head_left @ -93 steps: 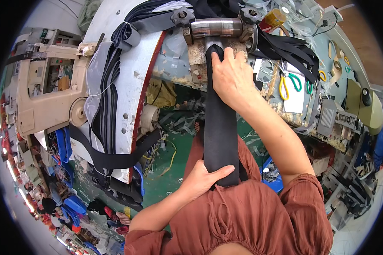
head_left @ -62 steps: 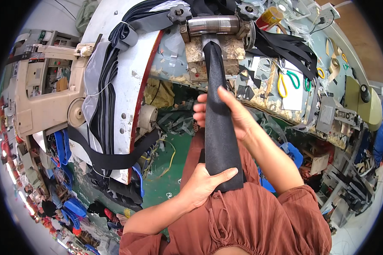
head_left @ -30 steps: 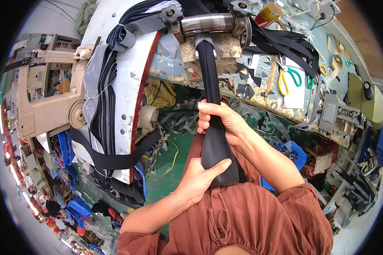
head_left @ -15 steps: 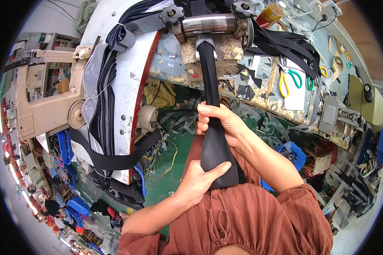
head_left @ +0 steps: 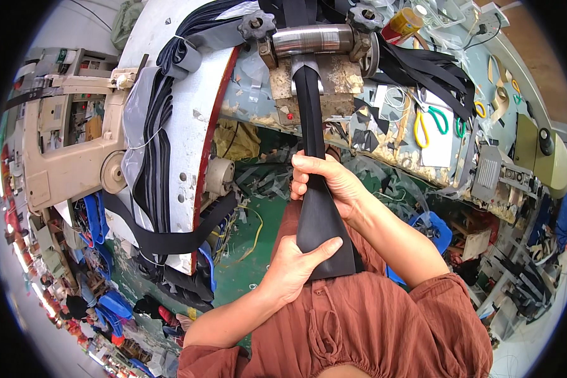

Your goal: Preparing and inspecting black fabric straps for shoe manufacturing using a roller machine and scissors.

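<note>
A long black strip of material [head_left: 321,220] runs from my lap up to a metal roller machine [head_left: 312,39] on the bench. Its near end spreads wide; toward the machine it narrows, with its edges folded inward, and enters a shiny metal guide [head_left: 304,62] below the roller. My left hand [head_left: 299,264] grips the wide end, thumb flat on top and fingers hidden underneath. Farther up, my right hand [head_left: 327,183] wraps round the narrower part, thumb lying across it.
Bundled black strips [head_left: 154,151] lie on the white table [head_left: 195,126] at left, beside a beige sewing machine [head_left: 75,132]. On the bench at right are yellow-handled scissors [head_left: 421,129], green-handled scissors [head_left: 438,120], more black strips [head_left: 428,72] and a bottle [head_left: 403,25]. Scraps litter the green floor.
Both hands keep the same hold on the black strip. The view has shifted very slightly; otherwise hardly anything differs.
</note>
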`<act>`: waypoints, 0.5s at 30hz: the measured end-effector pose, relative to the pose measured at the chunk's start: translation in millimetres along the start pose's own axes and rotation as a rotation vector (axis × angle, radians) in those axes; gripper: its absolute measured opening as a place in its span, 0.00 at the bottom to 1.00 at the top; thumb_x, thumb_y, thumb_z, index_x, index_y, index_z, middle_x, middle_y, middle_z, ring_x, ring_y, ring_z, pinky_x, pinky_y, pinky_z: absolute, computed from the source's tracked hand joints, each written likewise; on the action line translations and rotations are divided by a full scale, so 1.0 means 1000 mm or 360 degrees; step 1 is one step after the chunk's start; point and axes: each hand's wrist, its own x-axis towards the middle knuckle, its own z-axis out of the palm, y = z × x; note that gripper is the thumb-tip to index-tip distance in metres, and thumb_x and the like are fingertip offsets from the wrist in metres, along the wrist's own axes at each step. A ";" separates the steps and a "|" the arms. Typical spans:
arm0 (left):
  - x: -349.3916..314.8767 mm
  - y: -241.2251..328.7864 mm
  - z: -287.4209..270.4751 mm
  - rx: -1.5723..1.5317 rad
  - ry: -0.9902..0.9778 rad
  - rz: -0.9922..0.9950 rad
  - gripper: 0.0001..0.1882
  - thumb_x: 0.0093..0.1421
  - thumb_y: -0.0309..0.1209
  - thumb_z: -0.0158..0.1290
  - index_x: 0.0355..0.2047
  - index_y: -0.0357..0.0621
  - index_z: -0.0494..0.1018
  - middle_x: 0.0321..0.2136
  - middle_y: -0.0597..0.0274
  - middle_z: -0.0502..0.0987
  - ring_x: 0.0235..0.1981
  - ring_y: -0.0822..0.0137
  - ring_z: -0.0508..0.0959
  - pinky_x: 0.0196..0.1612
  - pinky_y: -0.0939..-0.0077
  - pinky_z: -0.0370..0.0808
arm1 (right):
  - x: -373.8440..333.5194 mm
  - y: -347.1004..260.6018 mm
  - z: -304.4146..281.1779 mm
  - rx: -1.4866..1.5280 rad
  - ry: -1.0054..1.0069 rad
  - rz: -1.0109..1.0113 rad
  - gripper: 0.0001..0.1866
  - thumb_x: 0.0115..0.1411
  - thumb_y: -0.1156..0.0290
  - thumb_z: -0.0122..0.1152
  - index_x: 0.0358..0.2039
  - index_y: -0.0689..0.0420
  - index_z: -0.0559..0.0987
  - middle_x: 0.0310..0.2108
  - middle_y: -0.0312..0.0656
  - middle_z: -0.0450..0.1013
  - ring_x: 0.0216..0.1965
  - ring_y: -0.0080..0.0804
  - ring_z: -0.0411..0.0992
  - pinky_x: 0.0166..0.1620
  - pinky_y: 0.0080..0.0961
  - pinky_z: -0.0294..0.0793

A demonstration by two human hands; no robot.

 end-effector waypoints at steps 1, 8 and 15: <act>0.001 0.002 0.000 -0.0018 -0.0012 -0.0005 0.12 0.55 0.30 0.59 0.36 0.35 0.73 0.32 0.65 0.76 0.30 0.77 0.76 0.35 0.81 0.74 | 0.001 -0.001 0.001 0.0006 0.0006 -0.0004 0.15 0.48 0.67 0.69 0.30 0.56 0.70 0.19 0.34 0.68 0.20 0.23 0.70 0.28 0.23 0.74; 0.010 0.012 -0.005 -0.0090 -0.0035 -0.0003 0.12 0.55 0.30 0.59 0.36 0.35 0.73 0.32 0.63 0.76 0.32 0.75 0.76 0.36 0.81 0.74 | 0.006 -0.006 0.006 -0.0010 0.0050 -0.0031 0.16 0.49 0.66 0.68 0.31 0.56 0.70 0.21 0.35 0.70 0.20 0.25 0.70 0.29 0.23 0.74; 0.031 0.014 -0.023 0.0116 -0.0019 0.0105 0.12 0.54 0.27 0.59 0.38 0.34 0.74 0.35 0.61 0.77 0.34 0.72 0.77 0.40 0.77 0.74 | -0.011 -0.081 -0.015 -0.1407 0.0757 -0.1078 0.18 0.60 0.56 0.55 0.40 0.58 0.74 0.34 0.37 0.70 0.33 0.20 0.67 0.40 0.19 0.67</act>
